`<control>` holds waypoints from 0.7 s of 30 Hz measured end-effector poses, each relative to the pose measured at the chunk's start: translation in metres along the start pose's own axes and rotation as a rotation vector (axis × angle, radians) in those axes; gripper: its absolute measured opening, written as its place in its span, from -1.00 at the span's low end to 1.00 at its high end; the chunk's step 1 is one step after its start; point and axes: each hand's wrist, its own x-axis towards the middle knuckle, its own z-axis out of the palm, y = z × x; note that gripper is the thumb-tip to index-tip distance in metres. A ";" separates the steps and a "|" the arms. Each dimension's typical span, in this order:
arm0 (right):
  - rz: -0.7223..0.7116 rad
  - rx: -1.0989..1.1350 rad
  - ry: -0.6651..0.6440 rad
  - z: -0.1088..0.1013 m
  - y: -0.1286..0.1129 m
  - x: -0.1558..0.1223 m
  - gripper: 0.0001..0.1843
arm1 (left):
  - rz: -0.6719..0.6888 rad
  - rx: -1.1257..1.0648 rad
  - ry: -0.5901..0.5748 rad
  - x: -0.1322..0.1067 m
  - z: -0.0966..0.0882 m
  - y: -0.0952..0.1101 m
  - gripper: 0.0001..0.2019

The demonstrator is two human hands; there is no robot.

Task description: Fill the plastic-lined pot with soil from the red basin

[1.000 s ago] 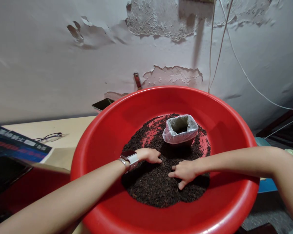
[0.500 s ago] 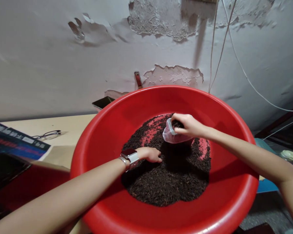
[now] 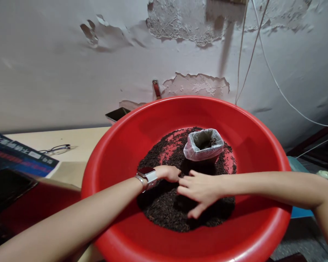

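Note:
A big red basin [image 3: 117, 153] holds a heap of dark loose tea leaves [image 3: 166, 213]. A small pot lined with a clear plastic bag [image 3: 203, 145] stands upright in the leaves at the back. My left hand [image 3: 168, 173], with a watch on its wrist, rests on the heap with its fingers curled down into the leaves. My right hand [image 3: 198, 191] lies over the leaves just beside it, fingers stretched out and apart, with nothing seen in it.
A peeling wall stands close behind the basin, with white cables [image 3: 265, 62] hanging at the right. On the table to the left lie eyeglasses [image 3: 56, 148], a dark printed box [image 3: 16, 156] and a phone [image 3: 117, 114].
My right hand has come back from the bag-lined pot down to the heap in front, beside my left hand. The left hand has stayed in place.

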 end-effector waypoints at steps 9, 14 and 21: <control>0.220 0.227 -0.460 0.046 0.008 -0.009 0.27 | -0.048 0.069 -0.136 -0.011 -0.012 0.012 -0.46; 0.409 0.120 -0.417 0.052 -0.001 -0.011 0.20 | -0.050 0.109 -0.150 -0.009 -0.011 0.011 -0.47; 0.607 0.067 -0.397 0.061 0.009 -0.013 -0.12 | -0.050 0.089 -0.138 -0.013 -0.012 0.013 -0.47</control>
